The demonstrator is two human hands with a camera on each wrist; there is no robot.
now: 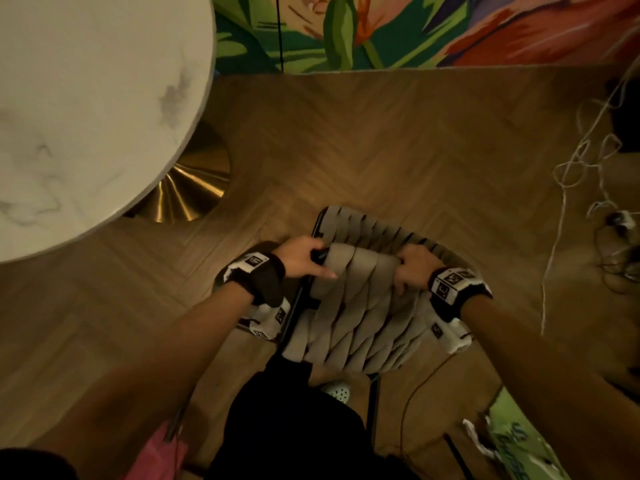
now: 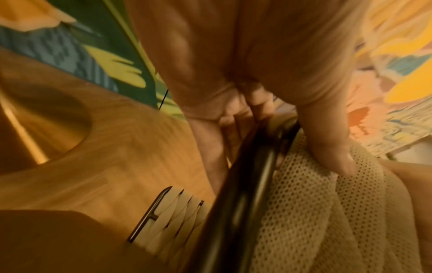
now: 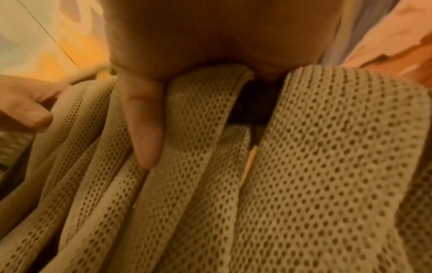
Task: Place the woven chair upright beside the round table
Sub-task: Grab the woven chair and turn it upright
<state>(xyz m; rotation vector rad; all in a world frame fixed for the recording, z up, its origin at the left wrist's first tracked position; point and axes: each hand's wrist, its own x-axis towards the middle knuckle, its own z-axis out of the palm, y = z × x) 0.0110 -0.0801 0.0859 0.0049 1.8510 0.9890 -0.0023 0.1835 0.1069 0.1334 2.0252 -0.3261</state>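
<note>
The woven chair has beige mesh straps on a dark metal frame and stands right in front of me on the wood floor. My left hand grips the top rail of its backrest at the left corner. My right hand grips the same rail at the right. In the left wrist view my fingers curl round the dark frame and the thumb lies on the mesh. In the right wrist view my thumb presses the mesh straps. The round white marble table lies to the upper left, apart from the chair.
The table's brass base sits on the herringbone floor left of the chair. A bright floral rug lies ahead. White and dark cables trail at the right. A green bag lies at the lower right.
</note>
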